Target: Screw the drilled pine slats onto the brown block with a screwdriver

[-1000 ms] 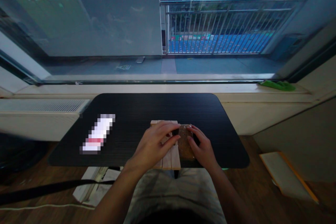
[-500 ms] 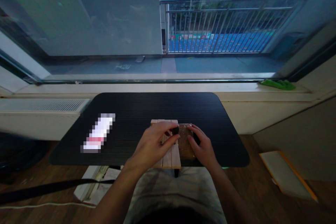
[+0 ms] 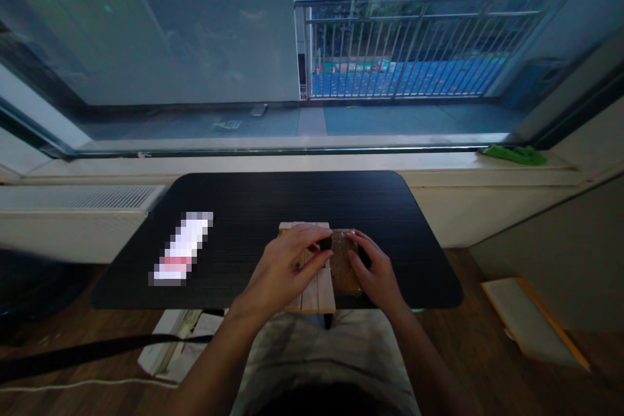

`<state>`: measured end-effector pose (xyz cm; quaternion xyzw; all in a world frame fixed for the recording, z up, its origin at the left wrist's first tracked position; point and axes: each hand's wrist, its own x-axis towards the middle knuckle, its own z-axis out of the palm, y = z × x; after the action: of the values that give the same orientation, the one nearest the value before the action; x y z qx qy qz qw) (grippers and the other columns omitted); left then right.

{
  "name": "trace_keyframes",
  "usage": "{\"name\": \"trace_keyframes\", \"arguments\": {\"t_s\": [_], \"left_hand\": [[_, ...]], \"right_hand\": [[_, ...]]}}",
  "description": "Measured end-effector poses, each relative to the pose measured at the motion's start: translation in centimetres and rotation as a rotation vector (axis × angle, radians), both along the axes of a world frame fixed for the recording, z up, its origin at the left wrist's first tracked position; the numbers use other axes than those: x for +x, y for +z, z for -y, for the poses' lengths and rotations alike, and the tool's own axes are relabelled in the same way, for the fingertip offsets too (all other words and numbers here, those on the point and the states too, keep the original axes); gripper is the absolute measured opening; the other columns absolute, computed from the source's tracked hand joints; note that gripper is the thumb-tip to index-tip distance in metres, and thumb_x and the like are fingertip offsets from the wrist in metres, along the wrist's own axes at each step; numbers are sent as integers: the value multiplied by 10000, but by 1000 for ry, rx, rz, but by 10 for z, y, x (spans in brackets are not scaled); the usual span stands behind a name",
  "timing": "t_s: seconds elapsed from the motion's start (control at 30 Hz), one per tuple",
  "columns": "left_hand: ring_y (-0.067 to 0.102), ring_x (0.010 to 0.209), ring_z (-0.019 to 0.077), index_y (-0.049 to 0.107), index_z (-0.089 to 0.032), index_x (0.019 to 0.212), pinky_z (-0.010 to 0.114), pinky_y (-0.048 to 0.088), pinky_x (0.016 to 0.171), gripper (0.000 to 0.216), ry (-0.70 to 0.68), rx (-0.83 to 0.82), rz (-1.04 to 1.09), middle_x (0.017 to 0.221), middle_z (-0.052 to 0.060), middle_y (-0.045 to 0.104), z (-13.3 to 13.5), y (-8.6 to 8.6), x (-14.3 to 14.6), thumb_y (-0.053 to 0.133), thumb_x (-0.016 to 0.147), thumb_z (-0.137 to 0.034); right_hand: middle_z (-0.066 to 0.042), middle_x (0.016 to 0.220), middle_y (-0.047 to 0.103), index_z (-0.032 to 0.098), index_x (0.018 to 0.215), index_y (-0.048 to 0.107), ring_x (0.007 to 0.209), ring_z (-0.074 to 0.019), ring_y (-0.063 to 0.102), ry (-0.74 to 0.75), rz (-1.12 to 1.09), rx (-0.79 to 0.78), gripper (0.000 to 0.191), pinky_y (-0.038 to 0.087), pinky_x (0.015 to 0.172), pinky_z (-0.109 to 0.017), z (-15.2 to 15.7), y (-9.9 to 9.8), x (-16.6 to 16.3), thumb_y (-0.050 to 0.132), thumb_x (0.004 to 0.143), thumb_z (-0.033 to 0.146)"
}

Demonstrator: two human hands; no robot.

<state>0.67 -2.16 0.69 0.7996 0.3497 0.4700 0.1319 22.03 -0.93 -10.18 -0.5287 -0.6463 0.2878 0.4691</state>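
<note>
A small pale wooden slatted board (image 3: 316,296) lies at the near edge of the black table (image 3: 244,208). Beside it on the right is a brown speckled rectangular piece (image 3: 342,270). My left hand (image 3: 287,266) lies over the board, its thumb and forefinger pinched on a small dark object (image 3: 325,243) at the brown piece's top left corner. My right hand (image 3: 373,273) holds the brown piece along its right edge, fingers curled on it.
A blurred white and pink item (image 3: 182,248) lies on the table's left. A window with a railing fills the background, a green cloth (image 3: 514,155) on the sill. Papers (image 3: 170,351) and a flat board (image 3: 531,322) lie on the wooden floor.
</note>
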Motion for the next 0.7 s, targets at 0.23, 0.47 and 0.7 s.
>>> {"name": "trace_keyframes", "arguments": {"t_s": [0.23,0.47,0.7], "left_hand": [[722,993,160,636,-217,1201,299,628,863,277,-4,28,-16,1110,65,743,0,1,0,673,930,-171],[720,1006,157,636,-220,1203,293,615,892,272,0,60,-29,1093,57,747,-1,1,1,665,938,-168],[739,912,135,630,-231,1233,283,624,859,276,11,33,-40,1116,52,760,0,-2,0,635,960,-189]], "right_hand": [[-134,1369,651,237,1202,714,1294,-305,601,9,-2,5,348,433,1139,-556,-1,-2,-1,584,893,329],[-126,1366,653,248,1200,716,1291,-304,603,-5,-13,1,349,431,1142,-552,0,-3,-1,584,889,334],[-117,1375,651,258,1208,714,1293,-302,601,-10,-16,0,350,430,1143,-555,0,-4,0,591,887,325]]}}
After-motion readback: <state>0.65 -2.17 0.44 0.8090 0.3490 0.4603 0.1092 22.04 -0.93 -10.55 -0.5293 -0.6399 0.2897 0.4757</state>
